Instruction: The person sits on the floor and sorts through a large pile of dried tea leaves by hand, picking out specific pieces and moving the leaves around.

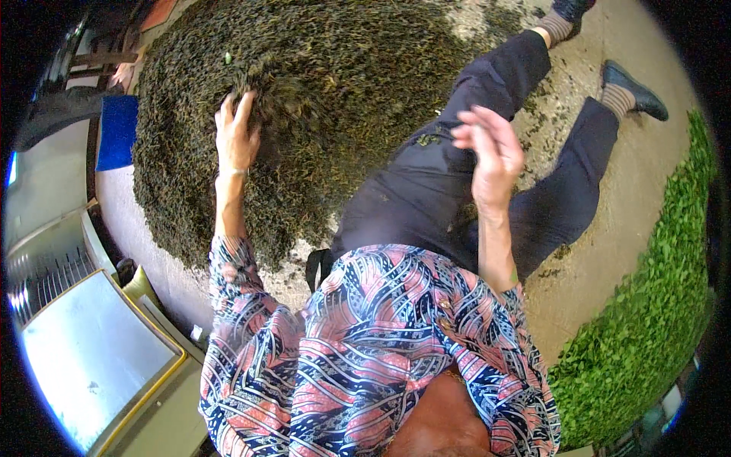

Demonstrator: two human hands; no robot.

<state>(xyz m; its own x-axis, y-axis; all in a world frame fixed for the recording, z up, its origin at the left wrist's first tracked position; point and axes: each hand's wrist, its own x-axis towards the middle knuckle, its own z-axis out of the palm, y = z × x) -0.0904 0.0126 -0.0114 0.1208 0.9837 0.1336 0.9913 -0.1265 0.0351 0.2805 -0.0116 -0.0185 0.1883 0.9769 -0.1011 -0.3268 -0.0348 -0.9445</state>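
A broad heap of dark, dried-looking leaves covers the floor to the left of my legs. My left hand is over the heap, fingers apart and slightly bent, their tips at the leaves. Just beyond those fingers some leaves are smeared by motion. A small pale green bit lies on the heap farther out. Above my dark trousers hovers my right hand, blurred, fingers stretched out and apart, with nothing visible in it. Leaf crumbs cling to the trousers.
Bright green fresh leaves are piled along the right. A white-topped, yellow-edged appliance stands at lower left, with a blue panel beyond it. Loose leaf bits are scattered over the concrete floor around my legs.
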